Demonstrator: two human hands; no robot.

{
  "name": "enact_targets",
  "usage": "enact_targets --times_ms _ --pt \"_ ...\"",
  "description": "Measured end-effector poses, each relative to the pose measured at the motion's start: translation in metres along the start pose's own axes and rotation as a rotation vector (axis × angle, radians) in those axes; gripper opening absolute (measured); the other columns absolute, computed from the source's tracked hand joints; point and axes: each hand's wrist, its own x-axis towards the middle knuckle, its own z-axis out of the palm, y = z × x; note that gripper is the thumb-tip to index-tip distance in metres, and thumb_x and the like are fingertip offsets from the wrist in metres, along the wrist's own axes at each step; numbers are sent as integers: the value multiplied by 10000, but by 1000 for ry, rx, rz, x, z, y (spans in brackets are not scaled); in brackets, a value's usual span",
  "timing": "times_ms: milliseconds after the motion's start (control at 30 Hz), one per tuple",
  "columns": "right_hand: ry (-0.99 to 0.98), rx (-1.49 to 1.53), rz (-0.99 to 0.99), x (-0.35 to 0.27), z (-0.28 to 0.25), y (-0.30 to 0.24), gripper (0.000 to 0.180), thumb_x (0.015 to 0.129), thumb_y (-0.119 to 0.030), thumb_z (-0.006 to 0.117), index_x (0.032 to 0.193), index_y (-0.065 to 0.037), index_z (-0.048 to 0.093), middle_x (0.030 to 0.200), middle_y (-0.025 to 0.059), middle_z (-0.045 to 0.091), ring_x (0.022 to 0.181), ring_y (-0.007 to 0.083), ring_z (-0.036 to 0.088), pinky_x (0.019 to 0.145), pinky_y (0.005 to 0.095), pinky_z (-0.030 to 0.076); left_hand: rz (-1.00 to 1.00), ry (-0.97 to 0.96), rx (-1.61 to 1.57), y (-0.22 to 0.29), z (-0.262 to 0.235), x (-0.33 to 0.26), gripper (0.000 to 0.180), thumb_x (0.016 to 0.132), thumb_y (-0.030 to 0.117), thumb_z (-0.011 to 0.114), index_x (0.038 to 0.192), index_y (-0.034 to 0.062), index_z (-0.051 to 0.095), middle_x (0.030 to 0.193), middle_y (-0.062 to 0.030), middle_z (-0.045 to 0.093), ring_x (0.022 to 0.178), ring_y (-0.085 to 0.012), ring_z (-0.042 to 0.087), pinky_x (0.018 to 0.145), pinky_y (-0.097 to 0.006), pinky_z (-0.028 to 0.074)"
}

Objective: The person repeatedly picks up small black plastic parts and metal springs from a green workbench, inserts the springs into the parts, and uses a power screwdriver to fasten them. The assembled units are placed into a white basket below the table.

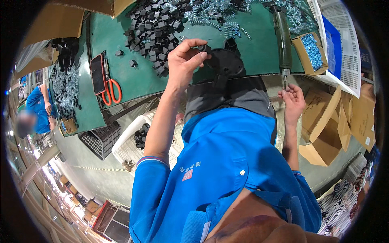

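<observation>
My left hand (184, 60) is raised over the table's near edge, pinching a small black plastic block (205, 49) between thumb and forefinger. Right beside that block is a black part with a round, flat plate (225, 61), at the table's edge. To the right, a dark green power screwdriver (282, 42) lies with its bit (285, 79) pointing toward me past the edge. My right hand (292, 103) has its fingertips closed at the bit's tip; what they pinch there is too small to make out.
On the green table (117, 77) are a heap of black blocks (156, 34), a tangle of springs (219, 12), a phone (97, 75) and orange-handled scissors (111, 92). A box of blue screws (311, 52) sits at right, above open cartons (324, 129). A co-worker (38, 105) is at far left.
</observation>
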Motion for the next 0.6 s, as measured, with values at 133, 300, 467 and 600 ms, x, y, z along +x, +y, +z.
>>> enact_targets --times_ms 133,300,467,600 --pt "-113 -26 96 8 -5 -11 286 884 98 594 1164 59 551 988 92 608 854 151 667 724 264 574 -56 11 -41 5 3 5 293 796 -42 698 1085 -19 652 886 -32 657 735 -95 604 674 -228 480" --pt "-24 -836 -117 25 0 -59 391 775 -147 771 1109 9 638 997 124 682 853 205 666 758 311 543 89 78 190 -4 10 5 266 811 -11 748 1060 -2 657 896 3 640 775 -46 575 678 -178 458" --pt "-63 -630 -515 89 70 -93 323 815 -199 751 1069 -18 669 920 116 676 785 217 661 734 343 521 84 86 186 1 23 13 282 802 -20 748 1069 -14 659 1014 -22 627 825 -69 583 720 -203 494" --pt "-283 -1013 -709 154 132 -47 306 837 -217 731 1051 -16 646 867 137 657 740 215 657 677 314 504 273 95 354 -6 21 21 285 745 22 763 1020 8 687 1011 -52 628 824 -102 591 672 -225 496"
